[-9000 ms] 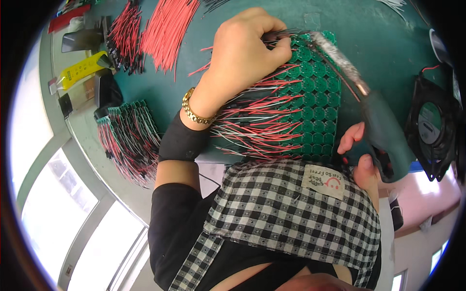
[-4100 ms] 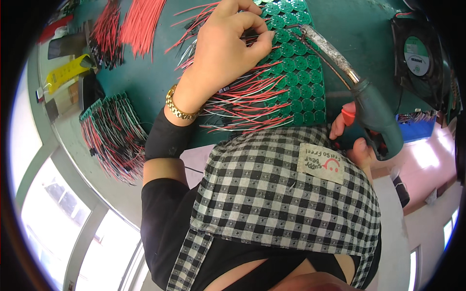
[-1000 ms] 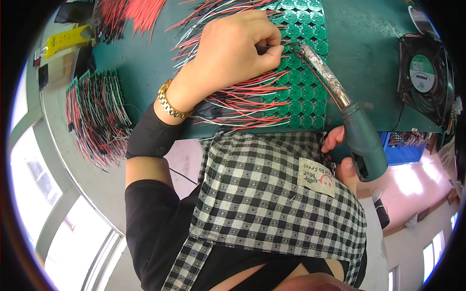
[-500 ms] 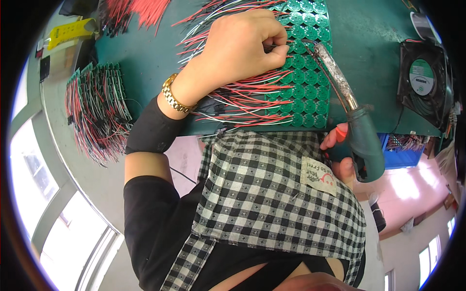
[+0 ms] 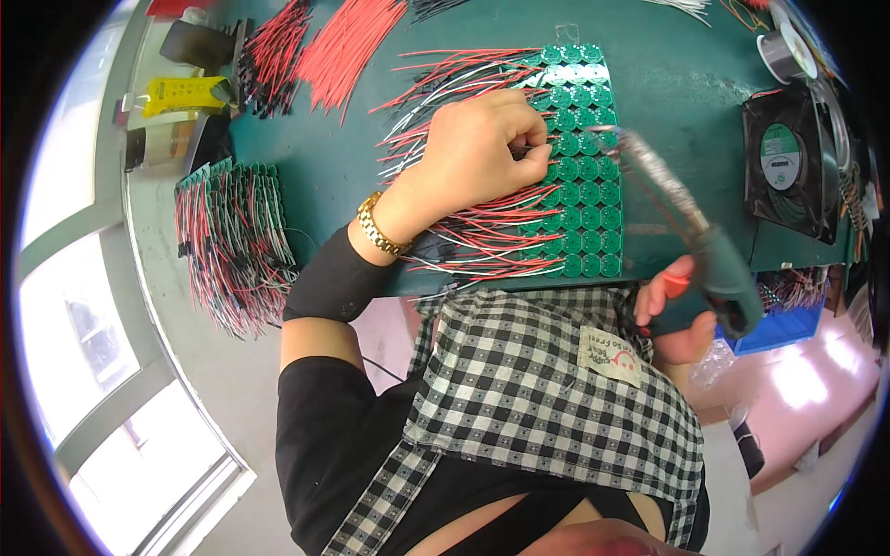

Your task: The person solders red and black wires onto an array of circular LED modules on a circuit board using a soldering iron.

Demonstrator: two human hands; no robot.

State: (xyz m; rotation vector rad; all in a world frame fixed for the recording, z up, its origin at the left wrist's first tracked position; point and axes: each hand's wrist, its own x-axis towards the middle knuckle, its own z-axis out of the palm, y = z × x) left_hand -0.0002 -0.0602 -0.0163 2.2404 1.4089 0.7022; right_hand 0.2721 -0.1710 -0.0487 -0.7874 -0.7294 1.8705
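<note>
My left hand (image 5: 487,148), with a gold watch (image 5: 380,227) at its wrist, is closed over the left part of a green circuit-board panel (image 5: 591,193) made of round boards in rows. Its thumb and forefinger pinch a thin wire at the board pads; the wire's end is mostly hidden. Red, white and black wires (image 5: 491,222) fan out leftward from several rows. My right hand (image 5: 675,320) grips a green-handled soldering gun (image 5: 728,278) with an orange trigger. Its metal barrel slants up and left, the tip above the panel near my left fingertips.
Finished-looking wired boards (image 5: 232,246) lie piled at the left table edge. Bundles of red wires (image 5: 348,46) lie at the back. A black fan (image 5: 793,162) and a solder spool (image 5: 786,56) stand at the right. A blue bin (image 5: 779,329) sits below the table's right edge.
The view has shifted, so the table and panel sit lower in the picture. The soldering gun's handle has swung right, with its tip still over the panel. My left hand keeps its pinch.
</note>
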